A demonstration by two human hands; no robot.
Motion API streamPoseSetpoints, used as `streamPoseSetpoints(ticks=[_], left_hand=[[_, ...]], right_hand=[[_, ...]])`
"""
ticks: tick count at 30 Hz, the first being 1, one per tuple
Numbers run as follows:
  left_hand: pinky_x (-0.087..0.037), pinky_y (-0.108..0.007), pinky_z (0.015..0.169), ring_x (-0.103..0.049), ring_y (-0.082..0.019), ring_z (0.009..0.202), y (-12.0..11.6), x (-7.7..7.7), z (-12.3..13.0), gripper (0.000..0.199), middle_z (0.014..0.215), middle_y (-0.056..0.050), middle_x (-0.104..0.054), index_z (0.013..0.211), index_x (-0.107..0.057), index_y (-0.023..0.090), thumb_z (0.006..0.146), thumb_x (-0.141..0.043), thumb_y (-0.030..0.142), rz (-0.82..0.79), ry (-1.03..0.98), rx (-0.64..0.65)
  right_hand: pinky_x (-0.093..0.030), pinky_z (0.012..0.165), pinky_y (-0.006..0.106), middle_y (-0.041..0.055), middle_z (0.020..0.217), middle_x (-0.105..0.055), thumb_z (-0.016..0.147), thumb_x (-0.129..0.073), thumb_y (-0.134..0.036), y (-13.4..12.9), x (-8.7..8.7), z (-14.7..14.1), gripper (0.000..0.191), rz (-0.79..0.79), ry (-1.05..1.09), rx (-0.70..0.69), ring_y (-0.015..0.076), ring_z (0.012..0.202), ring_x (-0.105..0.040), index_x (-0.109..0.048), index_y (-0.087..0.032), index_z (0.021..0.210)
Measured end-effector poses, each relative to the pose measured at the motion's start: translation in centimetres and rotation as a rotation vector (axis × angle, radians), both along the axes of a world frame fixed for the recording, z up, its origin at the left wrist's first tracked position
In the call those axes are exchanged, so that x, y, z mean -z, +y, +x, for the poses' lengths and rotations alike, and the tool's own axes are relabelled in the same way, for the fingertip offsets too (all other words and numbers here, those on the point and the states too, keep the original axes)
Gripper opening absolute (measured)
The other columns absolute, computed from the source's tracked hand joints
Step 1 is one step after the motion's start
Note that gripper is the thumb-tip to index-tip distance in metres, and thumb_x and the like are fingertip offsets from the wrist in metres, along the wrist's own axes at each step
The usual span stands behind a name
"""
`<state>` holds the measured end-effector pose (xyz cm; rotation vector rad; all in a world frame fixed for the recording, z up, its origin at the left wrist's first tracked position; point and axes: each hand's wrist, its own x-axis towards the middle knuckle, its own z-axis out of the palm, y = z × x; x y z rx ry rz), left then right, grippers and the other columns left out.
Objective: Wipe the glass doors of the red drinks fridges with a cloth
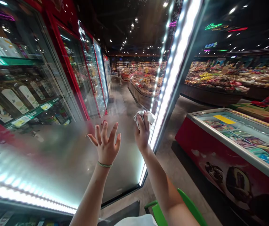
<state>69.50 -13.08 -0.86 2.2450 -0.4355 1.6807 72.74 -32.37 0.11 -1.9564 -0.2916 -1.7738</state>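
In front of me is a fridge's glass door (125,150), fogged over its lower part and clearer above. My left hand (106,139) is raised at the fogged glass with its fingers spread and nothing in them; a thin green band circles the wrist. Whether the palm touches the glass I cannot tell. My right hand (142,130) presses a crumpled white cloth (150,118) to the glass near the bright LED strip (168,80) along the door's edge. Its fingers bend over the cloth.
Bottles (14,97) fill fridge shelves at left, beside red-framed fridges (72,72). To the right stands a red chest freezer (209,153) with packaged goods. Something green (160,215), perhaps a stool, is below my right arm. Produce-like displays (214,78) lie farther back.
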Motion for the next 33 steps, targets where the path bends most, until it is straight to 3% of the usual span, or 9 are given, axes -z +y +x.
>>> streamPoseSetpoints(ticks=[6, 9, 12, 17, 22, 27, 33], left_hand=[[0.003, -0.064, 0.134, -0.022, -0.036, 0.166, -0.1, 0.1, 0.0, 0.073, 0.166, -0.012, -0.048, 0.162, -0.046, 0.038, 0.094, -0.074, 0.030, -0.017, 0.018, 0.010], [0.003, -0.065, 0.134, -0.022, -0.036, 0.165, -0.1, 0.1, 0.0, 0.073, 0.166, -0.011, -0.049, 0.161, -0.047, 0.038, 0.094, -0.074, 0.030, -0.025, 0.022, 0.014], [0.005, -0.058, 0.135, -0.018, -0.032, 0.167, 0.0, 0.0, 0.0, 0.073, 0.166, -0.011, -0.050, 0.162, -0.046, 0.037, 0.095, -0.074, 0.031, -0.001, -0.001, -0.012], [0.007, -0.051, 0.136, -0.015, -0.027, 0.168, 0.3, -0.1, 0.0, 0.074, 0.165, -0.009, -0.051, 0.163, -0.044, 0.035, 0.096, -0.073, 0.031, 0.024, -0.012, -0.018], [0.005, -0.055, 0.136, -0.021, -0.030, 0.166, 0.3, 0.1, 0.0, 0.073, 0.167, -0.007, -0.049, 0.163, -0.043, 0.038, 0.096, -0.072, 0.031, -0.002, 0.015, 0.016], [0.006, -0.059, 0.135, -0.024, -0.032, 0.165, 0.4, 0.4, -0.1, 0.071, 0.166, -0.007, -0.050, 0.162, -0.045, 0.040, 0.097, -0.071, 0.030, -0.027, 0.096, 0.043], [0.005, -0.057, 0.136, -0.027, -0.031, 0.164, 0.5, 0.4, -0.2, 0.067, 0.164, -0.007, -0.052, 0.160, -0.049, 0.039, 0.097, -0.070, 0.031, -0.026, 0.100, 0.042]], right_hand=[[-0.048, 0.123, 0.055, 0.0151, 0.160, -0.057, 0.111, -0.042, -0.020, -0.5, -0.2, 0.3, 0.050, 0.143, -0.060, 0.059, 0.0273, 0.156, -0.047, -0.050, -0.028, 0.160], [-0.049, 0.121, 0.052, 0.0143, 0.161, -0.056, 0.110, -0.044, -0.018, 0.4, -0.3, 0.1, 0.051, 0.035, -0.033, 0.029, 0.0272, 0.154, -0.049, -0.052, -0.030, 0.159], [-0.050, 0.120, 0.048, 0.0134, 0.160, -0.058, 0.109, -0.047, -0.016, 1.1, -1.0, -0.1, 0.051, -0.065, -0.014, -0.001, 0.0263, 0.152, -0.052, -0.054, -0.032, 0.157], [-0.045, 0.123, 0.054, 0.0146, 0.162, -0.055, 0.110, -0.045, -0.018, 1.5, -1.1, -0.4, 0.051, 0.084, -0.068, 0.043, 0.0280, 0.154, -0.049, -0.052, -0.031, 0.159], [-0.054, 0.112, 0.039, 0.0128, 0.158, -0.060, 0.108, -0.047, -0.013, 2.7, -1.7, -0.7, 0.053, -0.114, -0.014, -0.032, 0.0235, 0.143, -0.061, -0.055, -0.033, 0.156], [-0.048, 0.116, 0.048, 0.0124, 0.146, -0.064, 0.108, -0.048, -0.018, 2.7, -2.4, -0.8, 0.046, -0.024, -0.064, 0.036, 0.0259, 0.141, -0.058, -0.062, -0.033, 0.149], [-0.048, 0.113, 0.043, 0.0068, 0.127, -0.066, 0.107, -0.054, -0.021, 3.6, -2.7, -0.4, 0.034, -0.091, -0.079, 0.077, 0.0214, 0.124, -0.063, -0.073, -0.036, 0.131]])
